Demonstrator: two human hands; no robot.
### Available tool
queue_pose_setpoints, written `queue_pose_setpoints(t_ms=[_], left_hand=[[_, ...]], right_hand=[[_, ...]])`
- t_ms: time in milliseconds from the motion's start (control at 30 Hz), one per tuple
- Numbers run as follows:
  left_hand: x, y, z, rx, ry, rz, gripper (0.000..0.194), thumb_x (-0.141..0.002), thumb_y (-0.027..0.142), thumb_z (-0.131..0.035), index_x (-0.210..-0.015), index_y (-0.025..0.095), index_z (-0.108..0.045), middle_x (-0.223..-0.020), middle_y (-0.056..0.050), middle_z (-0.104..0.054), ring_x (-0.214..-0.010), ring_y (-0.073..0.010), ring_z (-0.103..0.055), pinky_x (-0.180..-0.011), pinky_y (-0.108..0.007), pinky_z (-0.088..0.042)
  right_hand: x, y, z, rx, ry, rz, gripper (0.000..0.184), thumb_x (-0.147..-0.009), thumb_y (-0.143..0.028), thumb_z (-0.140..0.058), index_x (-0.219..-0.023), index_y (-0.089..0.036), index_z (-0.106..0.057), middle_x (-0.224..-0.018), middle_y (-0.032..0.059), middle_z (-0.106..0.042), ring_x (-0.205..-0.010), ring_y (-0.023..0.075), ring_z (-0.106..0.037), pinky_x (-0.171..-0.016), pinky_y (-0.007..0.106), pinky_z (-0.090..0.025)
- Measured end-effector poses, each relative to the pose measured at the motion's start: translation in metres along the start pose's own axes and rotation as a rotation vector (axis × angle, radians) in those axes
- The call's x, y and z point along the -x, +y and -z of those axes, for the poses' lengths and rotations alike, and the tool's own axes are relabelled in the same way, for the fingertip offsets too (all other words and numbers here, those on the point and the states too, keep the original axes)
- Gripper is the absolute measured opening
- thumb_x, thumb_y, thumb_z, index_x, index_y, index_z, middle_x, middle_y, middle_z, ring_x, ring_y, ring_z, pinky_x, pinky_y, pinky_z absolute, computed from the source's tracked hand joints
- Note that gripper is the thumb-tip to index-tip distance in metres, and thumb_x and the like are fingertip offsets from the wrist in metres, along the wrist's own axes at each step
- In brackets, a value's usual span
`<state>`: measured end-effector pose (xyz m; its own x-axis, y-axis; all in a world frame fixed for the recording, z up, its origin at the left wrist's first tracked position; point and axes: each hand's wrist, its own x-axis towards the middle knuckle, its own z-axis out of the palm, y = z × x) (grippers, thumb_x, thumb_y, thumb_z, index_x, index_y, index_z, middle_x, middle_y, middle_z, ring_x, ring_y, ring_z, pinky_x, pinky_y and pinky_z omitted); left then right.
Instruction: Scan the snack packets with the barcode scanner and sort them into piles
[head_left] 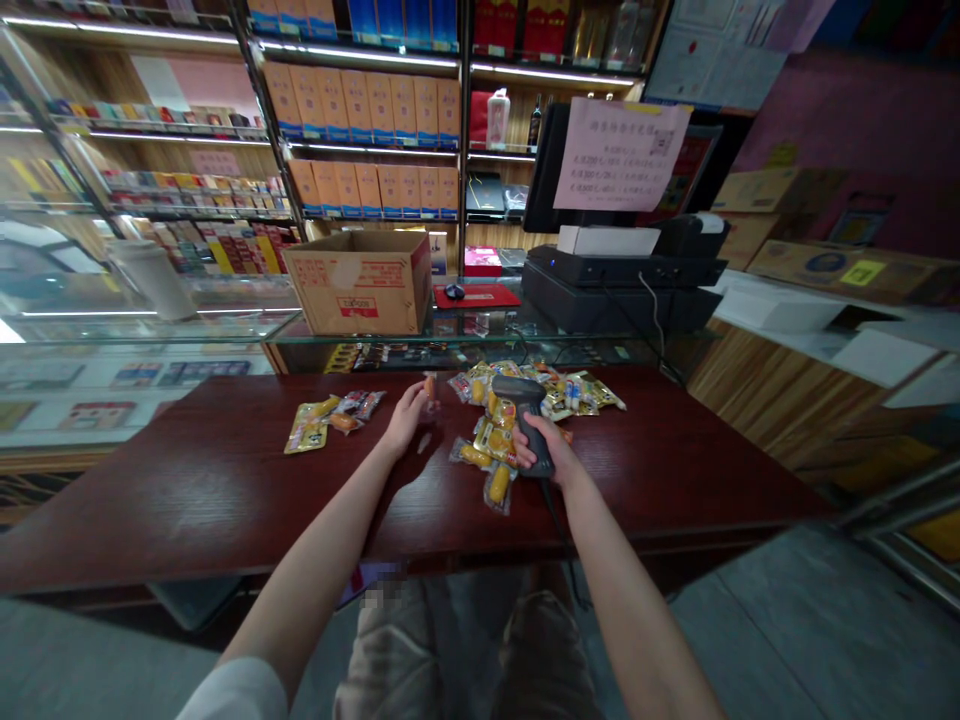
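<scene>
My left hand pinches a small wrapped sausage above the middle of the dark red table. In my right hand is a dark grey barcode scanner, its head pointing left and its cable hanging down over the table edge. Under and around the scanner lies a pile of packaged snacks in yellow and clear wrappers; the scanner hides part of it. A smaller group of snack packs rests on the table left of my left hand.
Behind the table stands a glass counter with an open cardboard box, a mouse on a red mat, and a monitor with a paper sign. A receipt printer sits at its right. Stocked shelves line the back wall.
</scene>
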<state>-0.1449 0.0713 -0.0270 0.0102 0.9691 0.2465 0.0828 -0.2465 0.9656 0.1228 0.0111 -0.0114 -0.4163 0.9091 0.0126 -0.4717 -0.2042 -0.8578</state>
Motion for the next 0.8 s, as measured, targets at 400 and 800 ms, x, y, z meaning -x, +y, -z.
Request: queue_pose_setpoints(t_ms=[400, 800], left_hand=[[0.0031, 0.0065, -0.0002, 0.658, -0.241, 0.401, 0.034, -0.099, 0.041, -0.044, -0.116, 0.016, -0.059, -0.085, -0.007, -0.068, -0.063, -0.0121, -0.062, -0.057, -0.022, -0.047], [0.0036, -0.0009, -0.0034, 0.648, -0.248, 0.294, 0.029, -0.092, 0.031, -0.060, -0.116, 0.015, -0.054, -0.109, -0.013, -0.070, -0.091, -0.0206, -0.072, -0.083, -0.033, -0.055]], right_hand=[[0.0003, 0.0024, 0.0020, 0.021, -0.092, -0.038, 0.030, -0.083, -0.043, -0.064, -0.078, -0.021, -0.044, -0.055, -0.0077, -0.050, -0.032, 0.0051, -0.036, -0.033, 0.020, -0.035], [0.0035, 0.0065, -0.0020, 0.135, -0.186, -0.200, 0.032, -0.083, -0.044, -0.063, -0.097, -0.020, -0.048, -0.054, -0.0095, -0.049, -0.031, 0.0052, -0.034, -0.032, 0.019, -0.034]])
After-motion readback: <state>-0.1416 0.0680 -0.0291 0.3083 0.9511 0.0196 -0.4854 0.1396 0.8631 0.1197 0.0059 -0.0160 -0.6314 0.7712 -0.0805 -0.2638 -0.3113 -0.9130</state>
